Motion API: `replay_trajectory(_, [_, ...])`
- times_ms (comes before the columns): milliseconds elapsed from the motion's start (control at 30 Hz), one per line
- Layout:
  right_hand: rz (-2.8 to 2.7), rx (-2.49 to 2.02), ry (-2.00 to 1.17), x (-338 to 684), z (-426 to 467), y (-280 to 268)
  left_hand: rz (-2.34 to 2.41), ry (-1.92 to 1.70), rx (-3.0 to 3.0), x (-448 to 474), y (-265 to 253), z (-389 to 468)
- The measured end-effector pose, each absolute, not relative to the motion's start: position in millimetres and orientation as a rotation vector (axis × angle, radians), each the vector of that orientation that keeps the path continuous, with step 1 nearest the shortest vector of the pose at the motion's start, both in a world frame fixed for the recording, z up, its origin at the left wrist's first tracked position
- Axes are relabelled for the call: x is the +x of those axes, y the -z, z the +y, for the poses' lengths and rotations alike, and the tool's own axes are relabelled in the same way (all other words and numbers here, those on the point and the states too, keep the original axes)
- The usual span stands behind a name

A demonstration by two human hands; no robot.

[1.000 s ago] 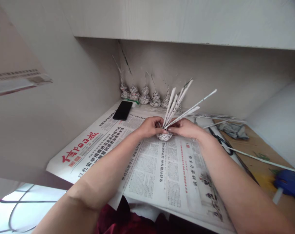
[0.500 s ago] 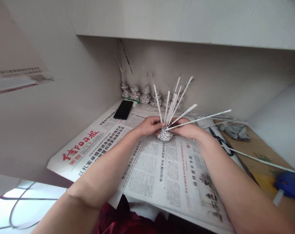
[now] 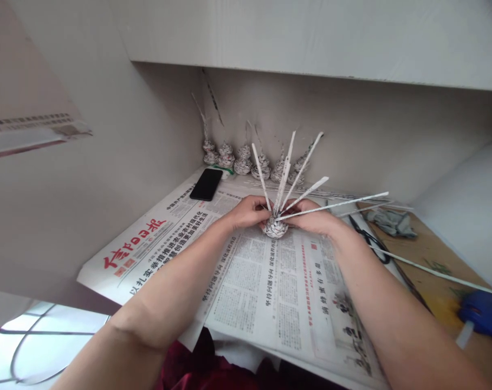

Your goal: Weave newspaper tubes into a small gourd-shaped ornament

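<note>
The bench carries everything, its wood bare only along the right. Newspaper covers most of the rest, probably to keep the surface clean. Six woven gourds line the back wall, perhaps parked there to leave the front free. At far right lies a blue glue gun, apart from the paper but seemingly within reach.

Both hands meet mid-bench. The left hand has its grip pinching the ball's rim; the right hand closes on the opposite side (its fingertips are partly hidden behind the spokes). Held from two sides, the ball probably cannot roll.

Scissors lie right of the right hand, and the phone rests at the back left, clear of both arms. The ball is between the hands, on or just above the newspaper. Its spokes fan up and outward, which likely leaves room for fingers at their base.
</note>
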State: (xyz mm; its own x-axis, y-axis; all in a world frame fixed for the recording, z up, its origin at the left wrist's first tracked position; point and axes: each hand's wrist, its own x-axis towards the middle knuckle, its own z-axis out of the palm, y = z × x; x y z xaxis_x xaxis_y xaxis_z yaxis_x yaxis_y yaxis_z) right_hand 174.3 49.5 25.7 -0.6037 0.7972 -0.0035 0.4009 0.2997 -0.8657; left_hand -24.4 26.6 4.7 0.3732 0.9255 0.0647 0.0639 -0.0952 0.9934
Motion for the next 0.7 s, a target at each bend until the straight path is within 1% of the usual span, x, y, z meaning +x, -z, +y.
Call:
replay_trajectory(267, [-2.203,-1.145,-1.128,176,54,-22,0.904,-0.965,1.49,-25,-3,27])
replay_trajectory(467, [-2.255,-1.091,-1.133,177,54,-22,0.95,-0.979,1.481,-22,-3,28])
replay_trajectory(700, [-2.287,-1.149,-1.036,174,45,-32,0.997,-1.013,1.633,-23,2,29])
